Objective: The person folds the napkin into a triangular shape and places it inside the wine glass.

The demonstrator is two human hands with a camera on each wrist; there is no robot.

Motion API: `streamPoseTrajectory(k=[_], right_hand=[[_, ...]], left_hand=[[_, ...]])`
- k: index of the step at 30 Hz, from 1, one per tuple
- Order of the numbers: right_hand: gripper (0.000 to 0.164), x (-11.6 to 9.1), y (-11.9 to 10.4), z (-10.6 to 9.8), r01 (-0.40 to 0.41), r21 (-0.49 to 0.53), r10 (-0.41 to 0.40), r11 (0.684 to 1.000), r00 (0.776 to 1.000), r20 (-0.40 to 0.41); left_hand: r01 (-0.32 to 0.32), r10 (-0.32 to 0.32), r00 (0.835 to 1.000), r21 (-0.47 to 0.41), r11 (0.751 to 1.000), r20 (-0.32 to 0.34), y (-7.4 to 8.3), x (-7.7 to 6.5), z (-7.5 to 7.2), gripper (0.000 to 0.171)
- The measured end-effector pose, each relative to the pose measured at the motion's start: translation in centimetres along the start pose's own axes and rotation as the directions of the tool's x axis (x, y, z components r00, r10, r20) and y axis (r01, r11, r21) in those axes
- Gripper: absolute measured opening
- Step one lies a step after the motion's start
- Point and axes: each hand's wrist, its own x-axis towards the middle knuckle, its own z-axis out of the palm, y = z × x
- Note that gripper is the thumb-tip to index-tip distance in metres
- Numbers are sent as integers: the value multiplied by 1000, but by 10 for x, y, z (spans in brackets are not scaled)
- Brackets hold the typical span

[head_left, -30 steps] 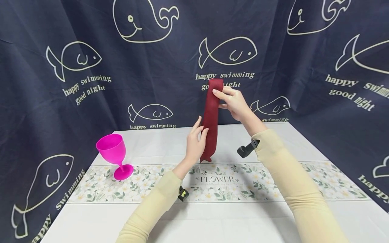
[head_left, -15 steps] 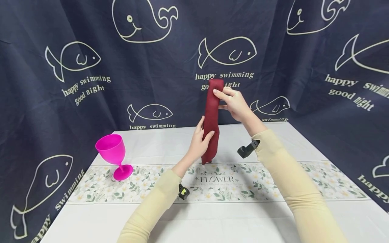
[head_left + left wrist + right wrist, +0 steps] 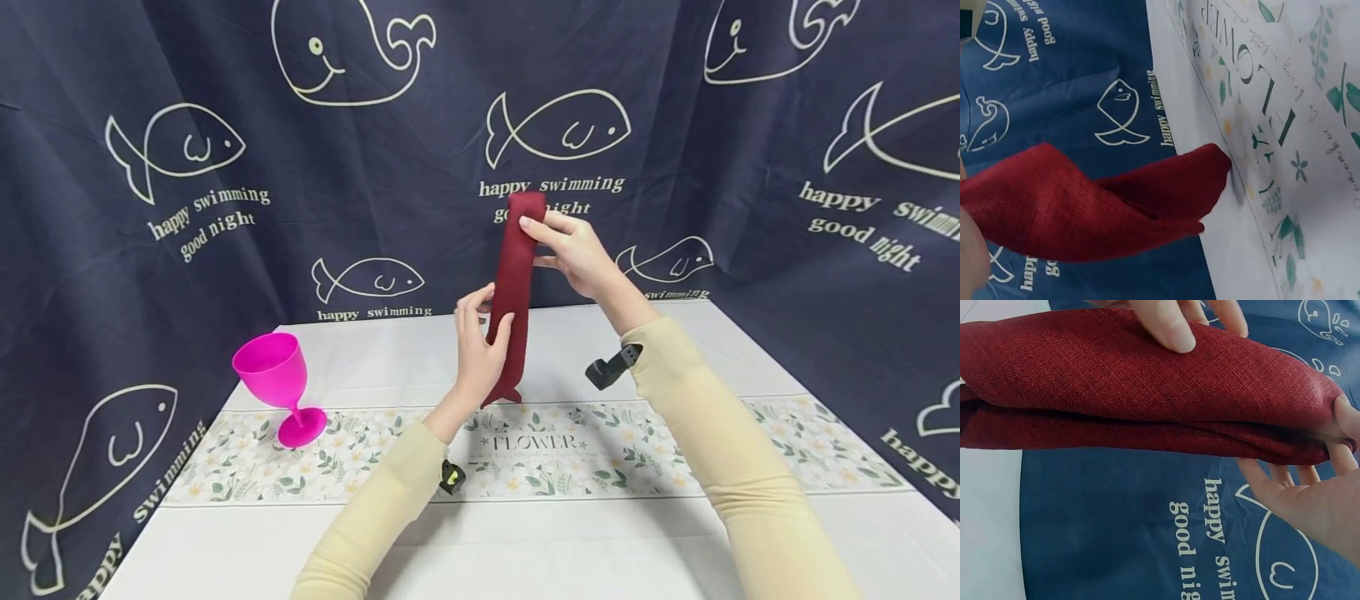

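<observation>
A dark red folded cloth [image 3: 516, 275] hangs upright as a long narrow strip, its pointed lower end close over the table. My right hand [image 3: 581, 254] pinches it near the top, thumb in front and fingers behind. Lower down, my left hand [image 3: 477, 354] grips the left edge with its thumb on the front and its fingers partly behind. The right wrist view shows the woven fabric [image 3: 1147, 375] doubled lengthwise, with a fold opening along one side. In the left wrist view the loose end of the cloth [image 3: 1085, 219] spreads into two flaps.
A bright pink goblet [image 3: 273, 371] stands upright on the left of the table. A floral runner [image 3: 360, 450] printed "FLOWER" crosses the white tabletop [image 3: 555, 533]. Behind the table hangs a dark blue curtain [image 3: 450, 167] with fish drawings.
My left hand went slightly up and right along the cloth, then back left, its thumb now nearer the edge. The cloth's lower end swung a little left. My right hand keeps its hold.
</observation>
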Motion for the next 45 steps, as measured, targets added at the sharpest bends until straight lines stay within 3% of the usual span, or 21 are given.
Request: streamPoseTrajectory(k=[9, 16, 19, 21, 24, 26, 29, 32, 34, 36, 40, 45], right_hand=[[29, 4, 5, 1, 21, 30, -19, 999, 998, -54], [27, 5, 5, 0, 21, 22, -19, 1000, 997, -68], [31, 4, 3, 0, 11, 18, -10, 1000, 999, -50], [35, 4, 1, 0, 7, 18, -6, 1000, 999, -34], [36, 3, -2, 0, 5, 30, -4, 1000, 1000, -20], [33, 3, -4, 0, 5, 54, -4, 999, 1000, -23], [26, 3, -5, 0, -2, 91, 5, 996, 1000, -29], [18, 2, -5, -1, -14, 133, 17, 991, 1000, -23], [15, 2, -6, -1, -20, 165, 23, 986, 1000, -15], [14, 2, -6, 0, -21, 194, 23, 981, 1000, -9], [15, 3, -6, 0, -20, 218, 21, 976, 1000, -2], [14, 3, -6, -1, -24, 212, 21, 977, 1000, 17]], left_hand=[[96, -92, 985, -21, 995, 149, 3, -2, 1, 35], [189, -169, 942, -43, 981, 289, 4, 3, -6, 34], [198, -191, 937, 4, 980, 292, 2, 4, -9, 29], [178, -179, 947, 28, 984, 266, -6, 4, -8, 24], [230, -221, 937, 0, 973, 270, -9, 9, -12, 21], [310, -278, 907, -54, 949, 317, -12, 12, -15, 23], [467, -382, 819, -110, 877, 428, -15, 16, -20, 32], [569, -438, 735, -120, 813, 518, -18, 18, -23, 40], [600, -455, 701, -111, 792, 549, -21, 18, -24, 41], [618, -469, 683, -101, 780, 559, -22, 18, -24, 41], [629, -489, 683, -96, 771, 542, -25, 17, -24, 40], [623, -504, 726, -136, 770, 468, -26, 15, -22, 39]])
